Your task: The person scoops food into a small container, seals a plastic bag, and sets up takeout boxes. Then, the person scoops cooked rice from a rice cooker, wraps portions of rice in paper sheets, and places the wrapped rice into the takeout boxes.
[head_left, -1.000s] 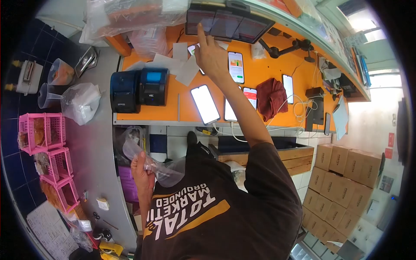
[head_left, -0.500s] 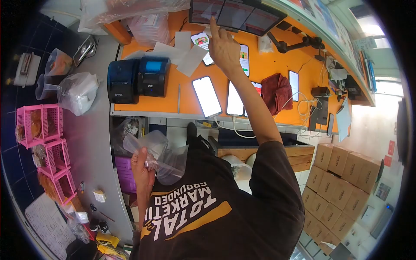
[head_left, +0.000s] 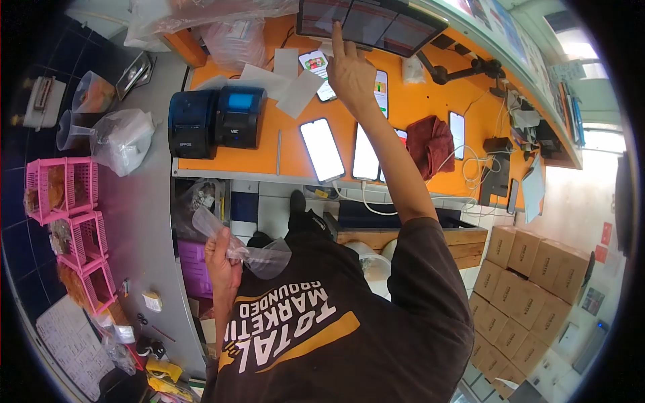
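Clear plastic bags (head_left: 269, 258) are gripped in my left hand (head_left: 223, 258), low in front of my shirt beside the orange desk. My right arm reaches across the desk, and my right hand (head_left: 351, 74) has its index finger stretched out at the lower part of a dark tablet screen (head_left: 369, 25). Nothing shows in that hand. Below and around it lie several phones, among them a lit white one (head_left: 322, 149) and one with a colourful picture (head_left: 316, 64). A dark red cloth (head_left: 430, 146) is crumpled to the right of the forearm.
Two dark printers (head_left: 238, 117) stand at the desk's left, with paper slips (head_left: 299, 94) beside them. White cables hang over the front edge. Pink baskets (head_left: 62, 188) and a plastic bag (head_left: 124, 141) are on the grey counter. Cardboard boxes (head_left: 531, 269) are stacked at right.
My right hand has shifted right along the screen from its place a second ago, uncovering the phone with the picture. The clear bags in my left hand have spread and folded down again.
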